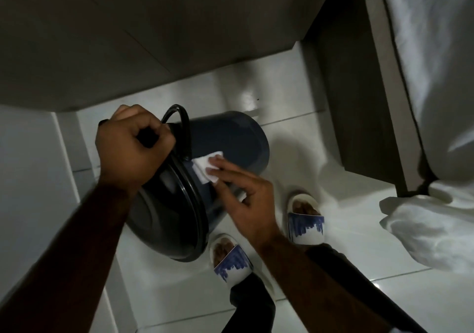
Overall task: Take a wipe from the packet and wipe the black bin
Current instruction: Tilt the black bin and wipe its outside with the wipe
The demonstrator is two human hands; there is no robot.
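The black bin is tilted over the white tiled floor, its open mouth turned toward me and its base pointing away. My left hand is closed in a fist around the bin's black handle at the rim and holds it up. My right hand lies flat on the bin's outer side, fingers spread, pressing a white wipe against the wall just below the rim. The packet of wipes is not in view.
My two feet in white and blue slippers stand just below and right of the bin. A dark wooden bed frame with white bedding is on the right. A grey cabinet front rises behind the bin.
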